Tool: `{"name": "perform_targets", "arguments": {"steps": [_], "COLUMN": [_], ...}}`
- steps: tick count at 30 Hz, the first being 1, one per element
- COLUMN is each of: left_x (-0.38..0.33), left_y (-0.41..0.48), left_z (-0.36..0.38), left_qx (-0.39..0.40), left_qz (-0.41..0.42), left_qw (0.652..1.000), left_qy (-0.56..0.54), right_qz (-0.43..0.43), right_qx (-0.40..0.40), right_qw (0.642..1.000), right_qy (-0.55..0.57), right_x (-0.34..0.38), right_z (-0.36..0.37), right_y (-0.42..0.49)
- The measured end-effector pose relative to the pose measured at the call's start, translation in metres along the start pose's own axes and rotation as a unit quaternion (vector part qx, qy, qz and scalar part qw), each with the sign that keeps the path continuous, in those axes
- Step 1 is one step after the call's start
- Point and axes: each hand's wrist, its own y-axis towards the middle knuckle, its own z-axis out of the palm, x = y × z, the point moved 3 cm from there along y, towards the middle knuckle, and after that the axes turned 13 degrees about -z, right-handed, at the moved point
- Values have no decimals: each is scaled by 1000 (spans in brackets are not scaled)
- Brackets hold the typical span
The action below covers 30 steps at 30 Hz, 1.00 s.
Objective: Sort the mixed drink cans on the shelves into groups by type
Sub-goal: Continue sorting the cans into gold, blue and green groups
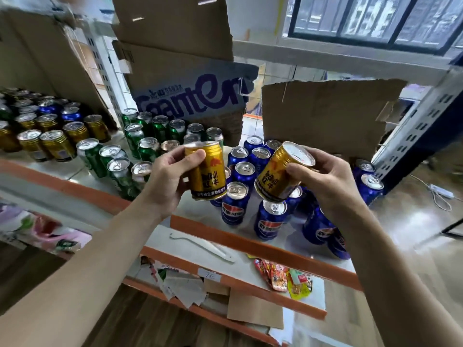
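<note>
Two gold cans were in the air at the centre of the frame, each printed with red bulls and dark Chinese characters. The left hand point(166, 175) gripped the upright gold can point(206, 171), thumb across its front and fingers curled round the back; a line of small characters ran along its lower band. The right hand point(325, 176) held the tilted gold can point(281, 171), its top leaning toward the upper right, thumb pressed on the side and fingers wrapped behind the rim.

Below and between the hands stood the blue cans point(269, 221), bearing a red, white and blue round logo with white Chinese writing. They were clustered on the white shelf point(198, 209), some close to its orange front edge. Green cans point(140, 144) stood left of centre, and more gold cans point(53, 144) sat grouped at the left of the frame with a few blue ones behind them.

A cardboard box point(190, 96) at upper centre showed large purple lettering, only partly legible. On the lower shelf, a small label point(210, 276) read "7元", beside snack packets point(283, 278) at lower right. Bare shelf lay open between the green and blue groups, just under the left hand.
</note>
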Motion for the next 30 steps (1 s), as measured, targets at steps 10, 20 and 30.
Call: {"name": "perform_targets", "arguments": {"steps": [10, 20, 30], "left_x": [30, -7, -59], "left_y": [-56, -77, -105], "left_z": [-30, -139, -307], "left_qx": [-104, -121, -111], "left_qz": [41, 104, 127], "left_qw": [994, 987, 985], "left_qy": [18, 0, 44], "right_qz": [26, 48, 22], "right_qx": [1, -1, 12], "right_qw": [997, 995, 995], "right_qy": [77, 87, 98], "right_x": [-6, -1, 12], "right_z": [55, 178, 358], "right_y": [-35, -32, -10]}}
